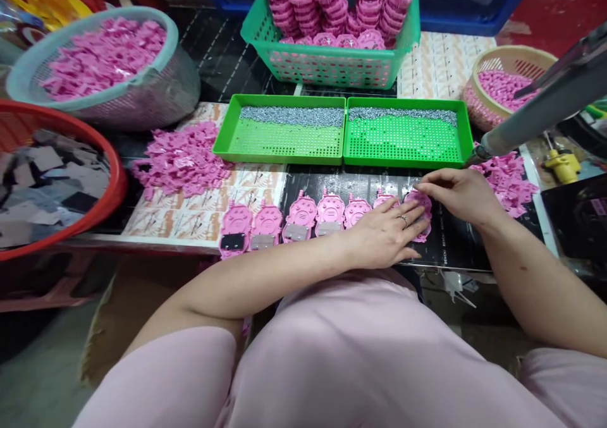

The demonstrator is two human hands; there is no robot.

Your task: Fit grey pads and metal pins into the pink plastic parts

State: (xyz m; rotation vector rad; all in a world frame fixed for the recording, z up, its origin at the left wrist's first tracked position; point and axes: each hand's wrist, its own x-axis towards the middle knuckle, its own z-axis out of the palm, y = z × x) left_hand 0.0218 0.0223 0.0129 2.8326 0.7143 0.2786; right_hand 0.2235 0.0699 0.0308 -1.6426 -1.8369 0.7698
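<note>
Head view, as I watch it from my remote station. The person's left hand [383, 233] lies spread and palm down across the right end of a row of pink animal-shaped plastic casings [329, 214], with a ring [404, 220] on one finger. Its fingertips [417, 212] touch the rightmost casing [419, 214]. The right hand [463, 194] reaches in from the right, its fingers extended over the far edge of that same casing. I cannot tell whether they pinch it. That casing lies mostly under the two hands, at the right end of the row, on a black printed strip [455, 244]. Several casings to its left carry small metal plates [300, 231].

Beyond the hands, two perforated green trays [284, 153] stand side by side, with a band of small screws [291, 116] along their far edges. A green plastic basket [327, 67] of stacked pink parts [303, 11] stands farther off. To the left I see a heap of loose pink parts [183, 159], a pale-blue-rimmed basket [38, 67], and a red basket [90, 143] of grey and black pieces. To the right, a long grey tool [535, 109] slants in above another pink heap [509, 181] and a wicker basket [502, 55].
</note>
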